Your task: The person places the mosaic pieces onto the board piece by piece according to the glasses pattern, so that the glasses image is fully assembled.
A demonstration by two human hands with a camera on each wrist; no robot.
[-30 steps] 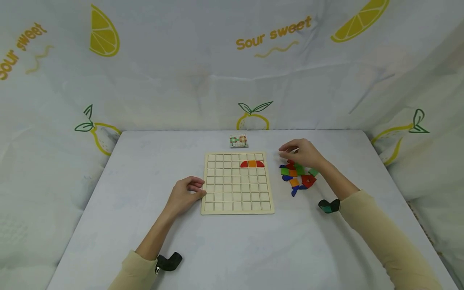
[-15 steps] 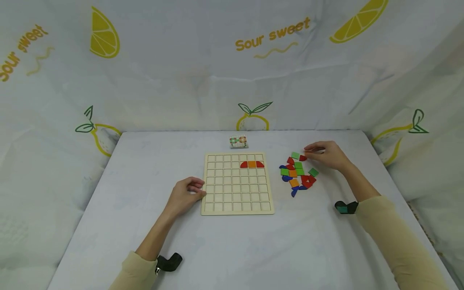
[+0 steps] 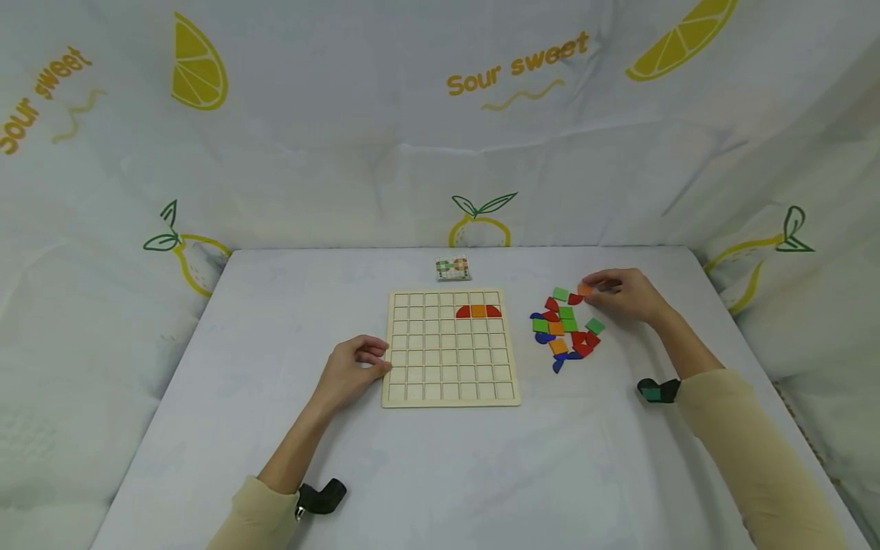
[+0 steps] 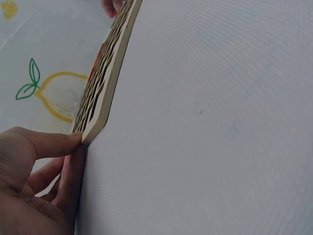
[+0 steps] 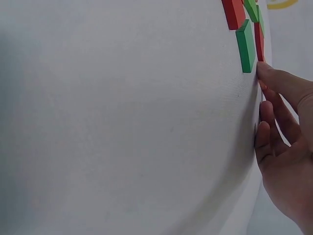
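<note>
A pale wooden grid board point(image 3: 440, 357) lies flat, with two red rounded pieces around an orange square point(image 3: 477, 311) in its upper right cells. The left hand point(image 3: 354, 372) grips the board's left edge between thumb and fingers; the left wrist view has the thumb on the rim point(image 4: 111, 88) near a corner. Right of the board, the right hand point(image 3: 626, 295) pinches an orange piece point(image 3: 585, 289) at the far side of a loose pile. In the right wrist view a green piece point(image 5: 246, 46) stands out near the thumb and the fingers point(image 5: 274, 105) are bent; the orange piece is mostly hidden there.
Loose green, red, blue and orange pieces point(image 3: 567, 325) lie between the board and the right hand. A small patterned card or packet point(image 3: 452, 268) is behind the board. A lemon-printed cloth hangs behind the white table point(image 3: 440, 473).
The right hand has moved right and slightly away from over the pile, uncovering green and red pieces; an orange piece now shows at its fingertips. The left hand and board have stayed put.
</note>
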